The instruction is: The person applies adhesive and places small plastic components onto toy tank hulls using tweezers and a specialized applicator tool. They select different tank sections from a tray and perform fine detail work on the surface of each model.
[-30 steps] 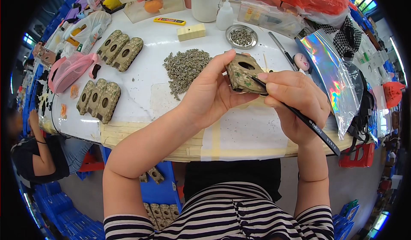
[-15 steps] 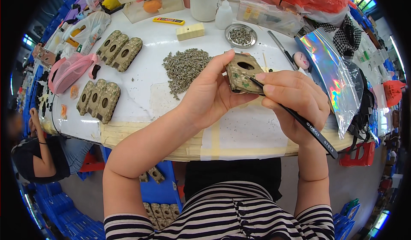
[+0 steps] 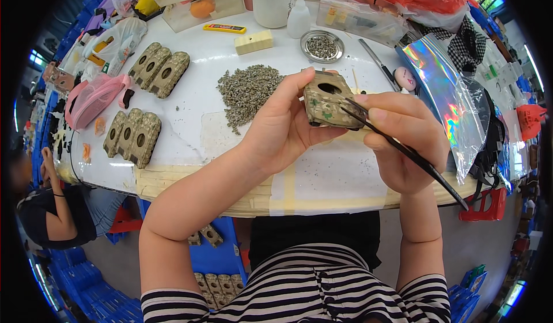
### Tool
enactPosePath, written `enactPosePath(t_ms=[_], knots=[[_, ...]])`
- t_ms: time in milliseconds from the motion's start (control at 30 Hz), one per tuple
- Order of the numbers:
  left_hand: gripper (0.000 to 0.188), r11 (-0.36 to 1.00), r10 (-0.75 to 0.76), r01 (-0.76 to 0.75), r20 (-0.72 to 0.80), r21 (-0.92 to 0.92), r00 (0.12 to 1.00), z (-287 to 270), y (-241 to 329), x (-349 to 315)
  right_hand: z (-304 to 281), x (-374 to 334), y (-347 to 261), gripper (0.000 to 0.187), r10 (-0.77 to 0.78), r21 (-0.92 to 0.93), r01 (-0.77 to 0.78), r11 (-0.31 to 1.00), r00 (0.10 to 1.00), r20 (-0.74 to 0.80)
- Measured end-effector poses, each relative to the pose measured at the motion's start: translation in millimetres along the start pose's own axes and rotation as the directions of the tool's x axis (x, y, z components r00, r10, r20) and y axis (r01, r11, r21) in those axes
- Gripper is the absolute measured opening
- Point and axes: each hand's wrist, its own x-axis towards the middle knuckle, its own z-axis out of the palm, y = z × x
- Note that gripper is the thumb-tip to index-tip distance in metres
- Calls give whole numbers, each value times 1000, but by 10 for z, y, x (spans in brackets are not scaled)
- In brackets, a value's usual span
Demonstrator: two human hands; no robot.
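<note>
My left hand [image 3: 286, 112] is closed round a camouflage-patterned case [image 3: 328, 105] with an oval hole, tilted up above the table. Between the thumb and fingers of my right hand [image 3: 412, 136] is a pair of black tweezers [image 3: 409, 150]. Their two tips are apart and lie over the right side of the case; whether they touch it I cannot tell. Behind my left hand spreads a heap of small grey metal parts [image 3: 247, 92]. More of these small parts lie in a round metal dish [image 3: 322, 46] beyond the case.
Camouflage cases stand in two groups at the left, a far one [image 3: 160, 70] and a near one [image 3: 132, 138]. A cream block [image 3: 253, 42], a yellow cutter [image 3: 224, 28] and a white squeeze bottle [image 3: 298, 20] sit at the back. Holographic film [image 3: 443, 92] lies at right.
The tweezers have turned in my right hand, and their tips now show spread apart. My right hand has shifted slightly right. The case stays in my left hand.
</note>
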Motion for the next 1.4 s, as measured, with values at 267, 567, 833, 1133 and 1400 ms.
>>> enactPosePath(t_ms=[267,567,833,1133,1400], knots=[[51,998,22,-24,-35,-52,999,13,23,-7,-61,-143,-585,9,199,614,-141,777,980,-26],[55,994,40,-32,72,-109,997,-80,61,24,77,4,-860,30,-16,993,0,-120,1000,-2],[55,992,47,-39,63,-119,997,-39,37,8,-27,-94,-1243,19,409,981,-192,-11,895,179],[53,995,64,-61,30,-77,998,-71,62,0,274,-84,-858,27,194,932,296,210,922,-336],[53,998,35,-35,3,-44,999,12,59,19,-353,-392,-535,71,375,689,-151,709,908,-187]])
